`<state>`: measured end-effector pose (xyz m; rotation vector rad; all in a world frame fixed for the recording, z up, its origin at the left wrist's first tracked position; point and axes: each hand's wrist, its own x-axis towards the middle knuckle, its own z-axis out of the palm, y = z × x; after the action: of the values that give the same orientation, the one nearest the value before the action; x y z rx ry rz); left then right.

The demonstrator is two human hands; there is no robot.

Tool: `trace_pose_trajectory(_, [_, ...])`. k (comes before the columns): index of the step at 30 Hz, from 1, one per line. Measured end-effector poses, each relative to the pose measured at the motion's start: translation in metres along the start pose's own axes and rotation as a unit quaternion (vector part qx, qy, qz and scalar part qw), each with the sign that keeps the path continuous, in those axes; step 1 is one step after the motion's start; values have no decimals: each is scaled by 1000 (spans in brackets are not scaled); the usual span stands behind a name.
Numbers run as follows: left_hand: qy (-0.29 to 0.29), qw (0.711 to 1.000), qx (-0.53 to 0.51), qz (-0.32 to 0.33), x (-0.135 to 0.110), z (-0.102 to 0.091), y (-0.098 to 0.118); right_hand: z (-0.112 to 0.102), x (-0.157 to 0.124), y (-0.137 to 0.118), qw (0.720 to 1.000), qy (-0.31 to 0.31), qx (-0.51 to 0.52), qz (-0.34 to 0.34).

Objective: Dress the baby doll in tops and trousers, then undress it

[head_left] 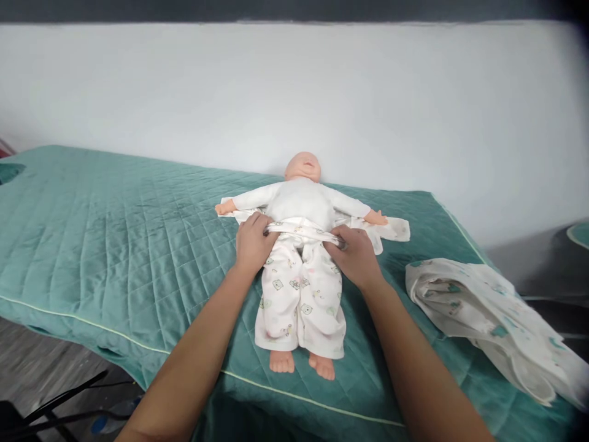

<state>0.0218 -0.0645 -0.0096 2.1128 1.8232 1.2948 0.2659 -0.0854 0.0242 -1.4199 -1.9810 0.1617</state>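
Note:
A baby doll [302,199] lies on its back with its head toward the wall and its arms spread wide. Its torso is white, and white printed pants [299,288] cover its legs, leaving the feet bare. My left hand [254,240] grips one side of the pants' waistband, fingers curled over the edge. At the opposite side, my right hand [354,252] pinches the same waistband, which stretches between both hands across the doll's belly. A white printed top [396,229] is spread beneath the doll, its sleeves showing near both doll hands.
A green quilted cover [138,245] lies over the bed. At the right, a folded white printed cloth [478,313] hangs toward the edge. Behind stands a white wall [294,92]. Dark thin bars [64,399] and a bottle [108,420] are on the lower left.

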Motion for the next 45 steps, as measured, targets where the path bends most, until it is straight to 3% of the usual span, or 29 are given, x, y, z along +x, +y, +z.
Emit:
trace_pose_trajectory(8, [9,997,-65,-42,0,0,0,-8,-6,-2,991,-83,88,52])
trace_pose_trajectory(15, [-11,985,-171,-34,4,-5,2,-16,-5,4,945,-197,242,101])
trace_pose_trajectory(27, [-1,979,-205,-3,-51,-35,19,9,-3,10,981,-77,168,54])
trace_pose_trajectory(32, [-1,981,-195,7,-57,-37,20,10,-4,6,993,-58,88,51])
trace_pose_trajectory(37, [-36,978,-205,-26,-52,-34,17,3,-6,-5,984,-85,119,100])
trace_pose_trajectory(45, [-41,975,-215,-47,-50,-33,18,-8,-12,-14,939,-175,248,162])
